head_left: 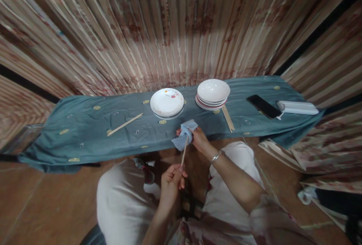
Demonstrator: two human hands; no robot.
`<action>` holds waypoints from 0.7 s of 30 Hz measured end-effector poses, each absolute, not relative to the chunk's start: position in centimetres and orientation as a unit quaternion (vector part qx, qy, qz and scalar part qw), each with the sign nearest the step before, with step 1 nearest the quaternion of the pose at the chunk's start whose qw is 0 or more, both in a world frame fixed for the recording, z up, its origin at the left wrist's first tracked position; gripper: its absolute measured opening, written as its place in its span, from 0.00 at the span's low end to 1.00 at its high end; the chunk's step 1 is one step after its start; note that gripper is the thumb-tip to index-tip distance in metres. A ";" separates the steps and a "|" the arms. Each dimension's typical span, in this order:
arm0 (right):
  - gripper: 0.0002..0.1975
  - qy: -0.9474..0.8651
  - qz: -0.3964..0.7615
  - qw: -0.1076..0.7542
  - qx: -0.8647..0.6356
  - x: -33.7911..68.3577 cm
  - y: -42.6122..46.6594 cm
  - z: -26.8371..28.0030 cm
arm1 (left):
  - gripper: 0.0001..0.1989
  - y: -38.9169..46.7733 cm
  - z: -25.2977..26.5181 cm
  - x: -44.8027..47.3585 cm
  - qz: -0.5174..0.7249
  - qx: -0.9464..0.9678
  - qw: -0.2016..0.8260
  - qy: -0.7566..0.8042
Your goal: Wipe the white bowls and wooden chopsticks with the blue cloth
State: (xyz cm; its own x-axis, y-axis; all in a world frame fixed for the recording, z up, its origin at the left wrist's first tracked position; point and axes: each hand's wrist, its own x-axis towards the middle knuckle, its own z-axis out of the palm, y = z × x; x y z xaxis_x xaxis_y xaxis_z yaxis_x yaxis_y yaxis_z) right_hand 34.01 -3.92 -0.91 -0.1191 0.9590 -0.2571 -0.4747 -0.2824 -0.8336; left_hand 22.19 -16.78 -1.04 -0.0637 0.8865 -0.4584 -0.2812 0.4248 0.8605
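Observation:
My left hand (173, 179) is closed round the lower end of a wooden chopstick (184, 152), held above my lap. Whether it is one stick or a pair pressed together I cannot tell. My right hand (198, 138) grips a light blue cloth (183, 136) wrapped about the chopstick's upper end, near the table's front edge. The cloth hides that end and some of my right fingers. Beyond the cloth stands a short stack of white plates (166, 102), the top one with a floral print. Some chopsticks (125, 124) lie on the table to the left.
A stack of white bowls (213, 91) stands right of the plates, with several chopsticks (228, 118) beside it. Farther right lie a black phone (263, 106) and a long white object (298, 107). A green cloth (90, 139) covers the narrow table; striped curtains (181, 30) hang behind it.

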 end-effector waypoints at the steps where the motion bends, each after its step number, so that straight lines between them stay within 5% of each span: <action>1: 0.09 -0.290 0.688 0.526 -0.408 34.2 -3.9 -0.8 | 0.23 -16.9 -1.0 22.3 0.463 0.263 0.636 0.559; 14: 0.14 -0.355 0.732 0.422 -0.400 33.2 -7.4 -2.0 | 0.22 -16.0 0.0 23.1 0.495 0.220 0.682 0.491; 21: 0.13 -0.289 0.705 0.509 -0.400 35.2 -5.3 -0.9 | 0.21 -17.2 0.2 23.7 0.467 0.228 0.703 0.485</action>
State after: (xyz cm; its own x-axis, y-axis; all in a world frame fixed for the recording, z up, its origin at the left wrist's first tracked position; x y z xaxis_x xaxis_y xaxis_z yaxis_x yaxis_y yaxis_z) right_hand 35.16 -5.34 -0.87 -0.1615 0.9491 -0.2705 -0.4864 -0.3151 -0.8149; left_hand 23.73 -17.15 0.15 0.0935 0.8782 -0.4690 -0.4354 0.4597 0.7740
